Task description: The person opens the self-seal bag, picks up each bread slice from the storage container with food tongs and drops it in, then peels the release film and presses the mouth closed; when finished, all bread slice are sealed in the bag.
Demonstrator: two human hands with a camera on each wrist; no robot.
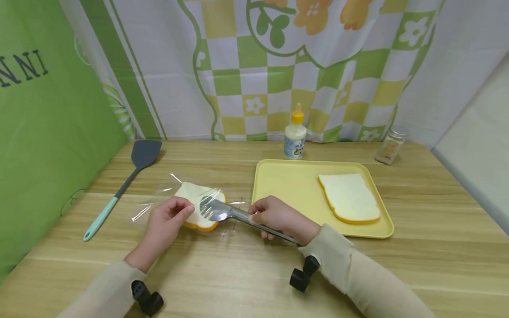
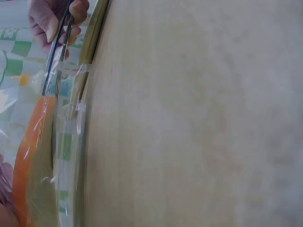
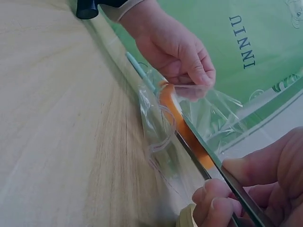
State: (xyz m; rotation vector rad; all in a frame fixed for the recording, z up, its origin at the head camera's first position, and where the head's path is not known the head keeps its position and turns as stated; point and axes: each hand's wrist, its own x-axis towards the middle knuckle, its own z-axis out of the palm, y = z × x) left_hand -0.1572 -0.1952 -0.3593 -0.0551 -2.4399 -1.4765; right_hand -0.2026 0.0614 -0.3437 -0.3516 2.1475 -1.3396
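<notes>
My right hand grips a pair of metal tongs by the arms. Their broad head reaches inside a clear plastic bag, over a white bread slice with an orange-brown crust. In the right wrist view the crust edge lies between the two tong arms. My left hand pinches the bag's film between thumb and fingertips, at the near left of the slice. A second bread slice lies flat on the right half of a yellow tray.
A spatula with a dark blade and mint handle lies at the left. Behind the tray stands a squeeze bottle with a yellow cap. A small seasoning jar is at the back right. A checked curtain hangs behind the wooden table.
</notes>
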